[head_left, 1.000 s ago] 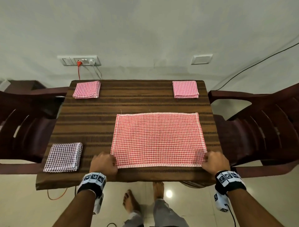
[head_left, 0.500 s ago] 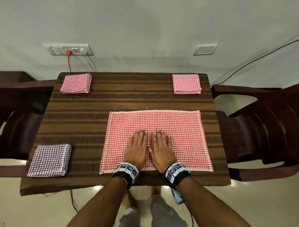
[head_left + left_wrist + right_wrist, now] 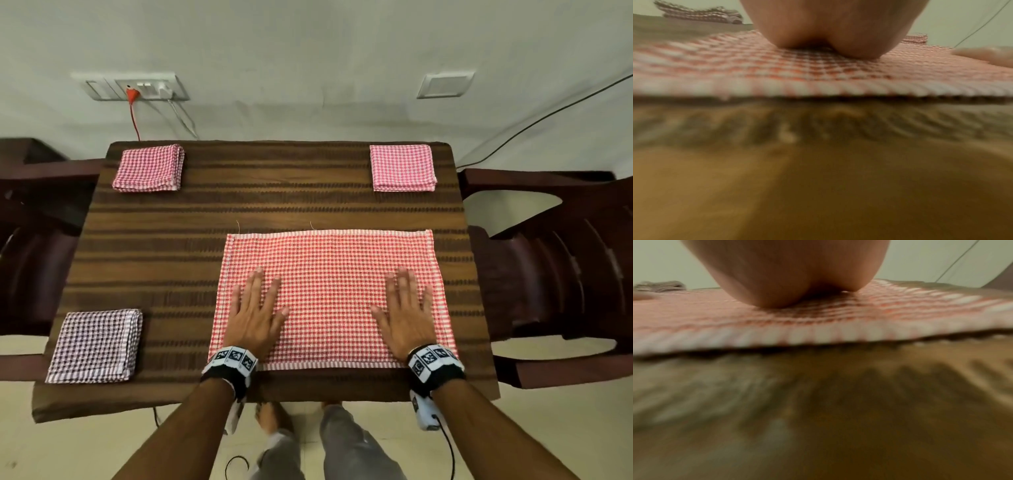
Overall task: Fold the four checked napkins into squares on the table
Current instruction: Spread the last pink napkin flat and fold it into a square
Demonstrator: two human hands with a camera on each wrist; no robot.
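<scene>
Both hands lie palm-down on the red checked napkin (image 3: 330, 294), which is spread as a wide rectangle on the near half of the wooden worktop (image 3: 178, 246). The left hand (image 3: 254, 315) has its fingers straight and slightly fanned, grip relaxed and flat, holding nothing, only pressing the cloth close to its left border. The right hand (image 3: 407, 315) does likewise near the right border, fingers straight and close together, thumb stretched inward. A broad stretch of bare checked cloth lies between the two hands. The near hem of the napkin runs just behind both wrists, a little short of the worktop's near edge.

From the left wrist view the heel of the palm sits on the cloth, though the picture is blurred; the right wrist view shows the same.

Out beyond the left hand's fingertips, at the far left corner, sits a folded pink checked napkin (image 3: 148, 168). Beyond the right hand's fingertips, at the far right corner, is another folded pink one (image 3: 403, 168). Well to the left of the left hand, at the near left corner, lies a folded purple checked napkin (image 3: 96, 346). All three are squares, apart from the open one

Dark chairs (image 3: 561, 274) stand at either side of the worktop
</scene>
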